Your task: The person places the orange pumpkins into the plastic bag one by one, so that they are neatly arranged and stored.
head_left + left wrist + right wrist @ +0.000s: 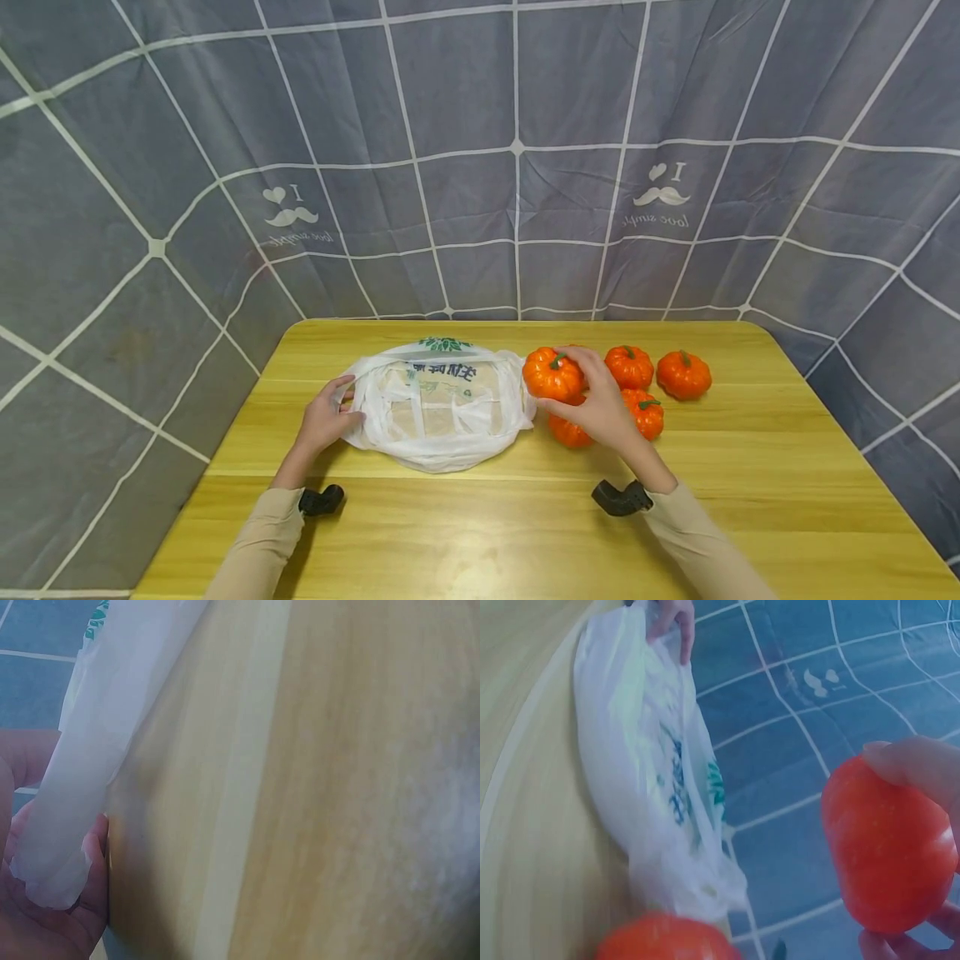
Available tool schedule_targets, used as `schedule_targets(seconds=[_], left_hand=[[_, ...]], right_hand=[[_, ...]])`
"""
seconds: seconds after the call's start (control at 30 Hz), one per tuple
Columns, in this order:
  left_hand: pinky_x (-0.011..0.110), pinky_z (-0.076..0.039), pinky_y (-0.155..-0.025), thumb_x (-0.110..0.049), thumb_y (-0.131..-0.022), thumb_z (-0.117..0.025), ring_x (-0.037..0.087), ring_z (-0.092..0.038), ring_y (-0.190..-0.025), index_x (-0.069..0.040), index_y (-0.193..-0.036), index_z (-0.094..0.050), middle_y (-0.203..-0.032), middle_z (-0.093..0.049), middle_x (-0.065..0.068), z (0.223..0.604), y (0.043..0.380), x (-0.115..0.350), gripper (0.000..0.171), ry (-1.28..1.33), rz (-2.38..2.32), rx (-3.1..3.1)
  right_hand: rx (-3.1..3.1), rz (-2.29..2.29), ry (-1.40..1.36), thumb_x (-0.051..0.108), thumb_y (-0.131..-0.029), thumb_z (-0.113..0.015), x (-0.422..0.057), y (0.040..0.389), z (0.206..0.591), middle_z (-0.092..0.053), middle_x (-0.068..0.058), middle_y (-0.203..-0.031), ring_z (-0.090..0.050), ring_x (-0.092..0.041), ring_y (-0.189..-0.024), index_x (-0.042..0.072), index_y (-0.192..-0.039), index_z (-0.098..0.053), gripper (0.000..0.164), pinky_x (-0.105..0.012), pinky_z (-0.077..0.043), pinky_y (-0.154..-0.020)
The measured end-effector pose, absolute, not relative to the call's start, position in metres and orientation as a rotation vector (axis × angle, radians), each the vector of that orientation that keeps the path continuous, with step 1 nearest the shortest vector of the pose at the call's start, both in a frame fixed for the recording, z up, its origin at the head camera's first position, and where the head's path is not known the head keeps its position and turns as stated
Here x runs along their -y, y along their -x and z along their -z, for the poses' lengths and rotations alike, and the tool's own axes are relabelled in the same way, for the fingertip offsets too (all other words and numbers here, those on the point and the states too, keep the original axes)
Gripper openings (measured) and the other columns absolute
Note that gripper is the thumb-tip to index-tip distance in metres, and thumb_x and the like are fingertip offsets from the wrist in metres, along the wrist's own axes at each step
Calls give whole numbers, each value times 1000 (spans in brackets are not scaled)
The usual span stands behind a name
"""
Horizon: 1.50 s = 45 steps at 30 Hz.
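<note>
A white plastic bag with green and dark print lies open on the wooden table. My left hand holds its left edge, and in the left wrist view the white film runs between thumb and fingers. Next to the bag's right edge, my right hand grips a small orange pumpkin with a green stem. The right wrist view shows this pumpkin between thumb and fingertips, raised beside the bag.
Several more small pumpkins lie right of the bag: one at the back, one farthest right, one near the right wrist and one partly under the right hand. A grey checked curtain hangs behind the table.
</note>
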<state>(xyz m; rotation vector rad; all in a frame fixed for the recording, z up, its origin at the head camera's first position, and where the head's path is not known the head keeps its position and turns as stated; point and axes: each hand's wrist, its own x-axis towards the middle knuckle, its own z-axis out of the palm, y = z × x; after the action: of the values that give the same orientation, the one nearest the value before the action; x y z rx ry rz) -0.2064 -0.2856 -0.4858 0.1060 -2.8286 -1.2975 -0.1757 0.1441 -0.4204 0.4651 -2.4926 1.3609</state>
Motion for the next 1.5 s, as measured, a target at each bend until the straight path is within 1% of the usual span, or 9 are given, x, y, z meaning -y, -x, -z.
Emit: schedule_targets(seconds=[0.13,0.33,0.57,0.8,0.9,1.03,1.17,1.37,1.5], left_hand=[[28,-47,-75,-8,-79,-69,31,-60,-98,-2,-142,-40,-125,-57,27,486,206,286,69,-109,1302,2824],[27,-46,-75,-8,-79,-69,30,-59,-96,-1,-141,-41,-124,-57,27,486,204,286,69,-116,1305,2815],[27,-45,-73,-7,-78,-69,25,-58,-90,-2,-141,-42,-124,-58,27,486,206,286,69,-122,1308,2816],[29,-46,-77,-9,-78,-70,30,-60,-96,-5,-140,-43,-125,-59,26,485,207,286,68,-141,1290,2824],[29,-48,-77,-7,-78,-69,33,-61,-97,-4,-140,-44,-124,-59,28,485,207,285,67,-124,1314,2802],[26,-50,-74,-3,-76,-69,33,-63,-97,-1,-139,-44,-122,-59,29,486,207,284,67,-107,1329,2781],[21,-46,-71,-3,-75,-70,28,-62,-93,-1,-138,-46,-119,-61,28,486,206,283,67,-118,1326,2777],[13,-45,-70,4,-75,-70,34,-61,-98,5,-142,-36,-122,-57,34,479,206,286,75,-20,1477,2744],[13,-46,-69,5,-75,-71,25,-62,-89,5,-143,-33,-124,-55,35,477,208,287,78,8,1470,2784]], right_hand=[[2474,-1414,-515,23,-69,-86,-128,182,421,-47,-9,-134,-48,-31,-122,18,-132,-53,71,-55,-44,-98],[2478,-1458,-592,24,-70,-85,-102,191,422,-46,-9,-136,-49,-30,-123,17,-132,-53,70,-49,-47,-97],[2481,-1440,-650,22,-68,-86,-73,198,423,-48,-10,-134,-49,-30,-122,16,-131,-54,70,-49,-48,-96],[2511,-1393,-701,24,-67,-87,-45,207,426,-50,-10,-133,-49,-30,-122,16,-131,-55,72,-50,-46,-96],[2508,-1391,-718,26,-67,-86,-36,211,426,-51,-11,-132,-49,-31,-122,15,-131,-55,72,-50,-46,-96],[2508,-1409,-750,26,-67,-86,-25,213,429,-51,-13,-130,-51,-31,-121,13,-130,-55,71,-49,-47,-95],[2529,-1382,-770,28,-68,-85,-15,216,432,-51,-13,-130,-51,-31,-120,12,-130,-54,71,-49,-48,-95],[2552,-1391,-759,28,-68,-85,-1,221,429,-51,-12,-133,-49,-30,-123,15,-132,-54,73,-50,-46,-97],[2574,-1391,-765,28,-68,-85,7,226,428,-51,-10,-132,-50,-29,-122,14,-133,-53,73,-48,-46,-97]])
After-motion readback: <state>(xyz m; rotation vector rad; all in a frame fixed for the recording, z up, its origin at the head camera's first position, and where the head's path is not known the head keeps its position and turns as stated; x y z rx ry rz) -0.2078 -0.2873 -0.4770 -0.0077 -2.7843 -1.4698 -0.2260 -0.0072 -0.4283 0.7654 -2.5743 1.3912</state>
